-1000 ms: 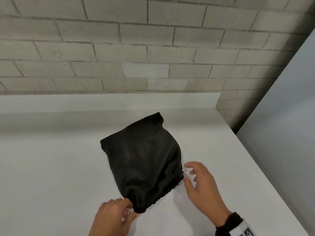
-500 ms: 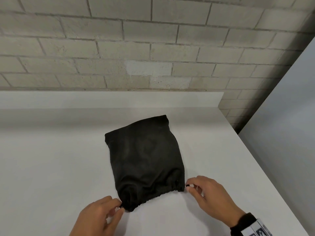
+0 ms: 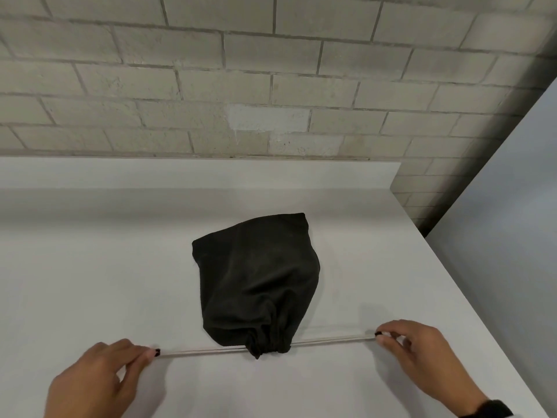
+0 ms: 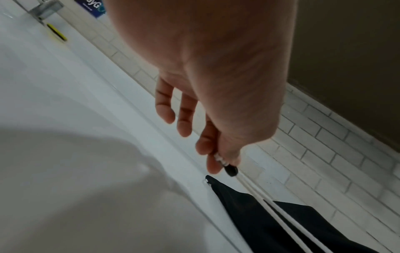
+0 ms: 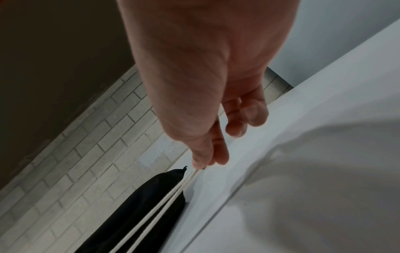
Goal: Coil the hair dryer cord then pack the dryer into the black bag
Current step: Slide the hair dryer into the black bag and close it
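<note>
The black bag (image 3: 256, 285) lies bulging on the white counter (image 3: 90, 267), its mouth toward the person and gathered tight into a pucker at the near edge. White drawstrings (image 3: 205, 351) run out of the pucker to both sides, stretched straight and low over the counter. The left hand (image 3: 96, 381) pinches the left string's end between thumb and forefinger, just behind a small black bead (image 4: 231, 170); its other fingers hang loose and apart. The right hand (image 3: 422, 357) pinches the right pair of strings (image 5: 173, 193) the same way, thumb pressed against forefinger, with the remaining fingers curled loosely clear of the string. The two hands sit well apart, the bag between them. The dryer itself is out of sight. A pale brick wall (image 3: 271, 86) stands behind the counter.
</note>
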Demonstrator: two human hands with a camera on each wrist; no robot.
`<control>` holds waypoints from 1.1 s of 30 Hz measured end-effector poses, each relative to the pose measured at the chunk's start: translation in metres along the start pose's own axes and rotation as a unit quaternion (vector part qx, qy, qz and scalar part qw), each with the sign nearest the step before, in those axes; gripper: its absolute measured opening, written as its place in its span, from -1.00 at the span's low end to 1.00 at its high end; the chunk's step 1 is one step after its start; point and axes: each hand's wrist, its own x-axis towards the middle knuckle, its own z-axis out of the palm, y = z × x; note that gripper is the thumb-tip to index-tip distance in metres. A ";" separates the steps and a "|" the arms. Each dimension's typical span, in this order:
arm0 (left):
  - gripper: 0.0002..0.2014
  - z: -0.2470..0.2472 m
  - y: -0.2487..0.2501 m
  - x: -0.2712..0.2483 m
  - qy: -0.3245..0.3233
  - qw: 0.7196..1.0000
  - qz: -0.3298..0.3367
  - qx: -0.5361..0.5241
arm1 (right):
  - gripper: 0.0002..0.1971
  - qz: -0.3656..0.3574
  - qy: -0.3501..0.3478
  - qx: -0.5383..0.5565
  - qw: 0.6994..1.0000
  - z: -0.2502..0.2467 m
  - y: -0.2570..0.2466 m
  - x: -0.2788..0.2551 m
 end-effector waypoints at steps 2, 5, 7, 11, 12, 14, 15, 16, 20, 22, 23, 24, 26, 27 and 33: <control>-0.69 -0.001 0.005 0.000 -0.003 1.000 -0.008 -0.025 | -0.72 0.000 -0.008 0.038 0.999 -0.004 -0.005 -0.001; -0.75 -0.002 0.014 0.002 -0.013 0.996 -0.004 -0.093 | -0.80 -0.001 -0.040 0.106 0.994 -0.011 -0.021 0.000; -0.73 0.000 0.024 0.009 -0.034 0.988 0.002 -0.152 | -0.87 -0.001 -0.057 0.154 0.986 -0.013 -0.038 0.004; -0.79 0.016 0.058 0.033 -0.019 0.970 0.017 -0.242 | -0.95 -0.016 -0.056 0.212 0.976 0.002 -0.081 0.021; -0.83 0.020 0.070 0.038 -0.021 0.965 0.019 -0.259 | -0.96 -0.024 -0.049 0.213 0.976 0.009 -0.090 0.027; -0.87 0.029 0.091 0.049 -0.016 0.960 0.022 -0.279 | -0.96 -0.024 -0.026 0.228 0.973 0.024 -0.106 0.040; -0.86 0.034 0.099 0.055 -0.010 0.957 0.018 -0.289 | -0.97 -0.015 -0.009 0.242 0.970 0.032 -0.111 0.048; -0.85 0.039 0.105 0.061 0.001 0.954 0.008 -0.299 | -0.97 0.000 0.015 0.251 0.968 0.040 -0.115 0.056; -0.80 0.061 0.112 0.076 0.038 0.952 -0.053 -0.299 | -0.94 0.104 0.082 0.180 0.975 0.065 -0.115 0.081; -0.79 0.067 0.113 0.079 0.037 0.939 -0.094 -0.330 | -0.94 0.130 0.086 0.192 0.969 0.073 -0.115 0.087; -0.77 0.068 0.114 0.079 0.036 0.930 -0.115 -0.347 | -0.92 0.125 0.092 0.212 0.965 0.077 -0.115 0.089; -0.75 0.069 0.115 0.080 0.036 0.924 -0.131 -0.359 | -0.87 0.120 0.098 0.236 0.959 0.080 -0.115 0.091; -0.68 0.070 0.119 0.080 0.025 0.928 -0.156 -0.336 | -0.79 0.143 0.104 0.287 0.941 0.083 -0.114 0.094; -0.62 0.071 0.120 0.079 0.015 0.933 -0.173 -0.316 | -0.74 0.166 0.103 0.302 0.933 0.084 -0.114 0.096; 0.04 0.077 0.118 0.078 -0.065 0.926 -0.260 -0.266 | -0.20 0.230 0.010 0.386 0.894 0.075 -0.105 0.106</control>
